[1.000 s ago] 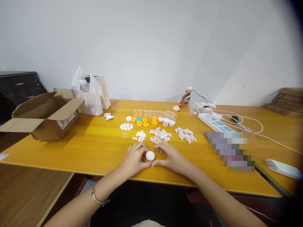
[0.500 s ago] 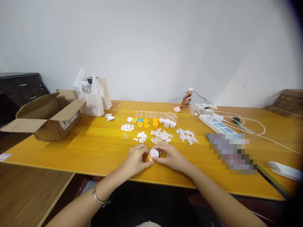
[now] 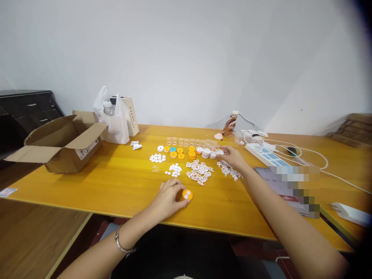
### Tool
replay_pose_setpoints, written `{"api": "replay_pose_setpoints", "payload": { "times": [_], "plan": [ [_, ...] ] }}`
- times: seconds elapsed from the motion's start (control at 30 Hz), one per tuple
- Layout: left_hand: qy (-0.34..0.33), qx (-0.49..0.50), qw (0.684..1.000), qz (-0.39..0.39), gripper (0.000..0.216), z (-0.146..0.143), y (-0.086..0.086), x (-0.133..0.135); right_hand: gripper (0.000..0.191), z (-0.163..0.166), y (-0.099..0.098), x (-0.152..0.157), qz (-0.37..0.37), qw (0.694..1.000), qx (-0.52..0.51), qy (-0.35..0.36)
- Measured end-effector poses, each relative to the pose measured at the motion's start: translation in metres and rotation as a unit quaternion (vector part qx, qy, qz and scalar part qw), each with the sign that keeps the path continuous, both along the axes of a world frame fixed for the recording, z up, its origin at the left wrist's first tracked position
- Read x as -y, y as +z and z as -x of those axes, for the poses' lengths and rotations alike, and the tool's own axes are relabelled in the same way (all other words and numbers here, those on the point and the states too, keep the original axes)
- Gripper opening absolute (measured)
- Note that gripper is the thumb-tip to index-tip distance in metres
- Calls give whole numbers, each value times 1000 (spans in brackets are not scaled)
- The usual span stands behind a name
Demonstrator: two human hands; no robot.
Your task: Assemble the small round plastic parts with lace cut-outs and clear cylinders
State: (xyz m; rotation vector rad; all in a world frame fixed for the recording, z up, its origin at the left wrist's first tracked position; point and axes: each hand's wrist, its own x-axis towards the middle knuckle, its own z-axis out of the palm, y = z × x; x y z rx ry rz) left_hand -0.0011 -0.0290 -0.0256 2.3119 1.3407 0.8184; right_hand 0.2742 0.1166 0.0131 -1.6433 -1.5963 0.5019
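My left hand [image 3: 168,198] rests on the yellow wooden table [image 3: 116,182] near its front edge, fingers pinched on a small orange round piece [image 3: 187,194] with white inside. My right hand [image 3: 231,157] is stretched out to the far row of parts and holds a white round cap [image 3: 219,152] at the right end of a row of white caps [image 3: 206,152]. Orange and teal rings [image 3: 177,152], clear small cups [image 3: 188,141] and heaps of white openwork pieces [image 3: 199,172] lie between my hands.
An open cardboard box [image 3: 58,145] stands at the left, a white plastic bag [image 3: 114,120] behind it. A brown bottle [image 3: 229,126], a power strip [image 3: 264,153] with white cables and a blurred flat item [image 3: 290,186] lie to the right.
The white cap came off the orange piece. My right hand carried it away from the front edge to the far row of white caps. My left hand stayed on the orange piece.
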Motion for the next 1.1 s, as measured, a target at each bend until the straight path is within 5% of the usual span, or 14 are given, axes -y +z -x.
{"api": "replay_pose_setpoints", "payload": {
  "times": [0.67,1.0,1.1],
  "plan": [
    [-14,-11,1000,-4,24,0,2,2,54,1,-18,-15,1,999,17,44],
    [-13,-11,1000,-6,25,0,2,2,37,14,-11,-1,-65,995,78,8],
    [-11,-17,1000,-5,25,0,2,2,31,20,-7,8,-73,992,90,47]
  ]
}}
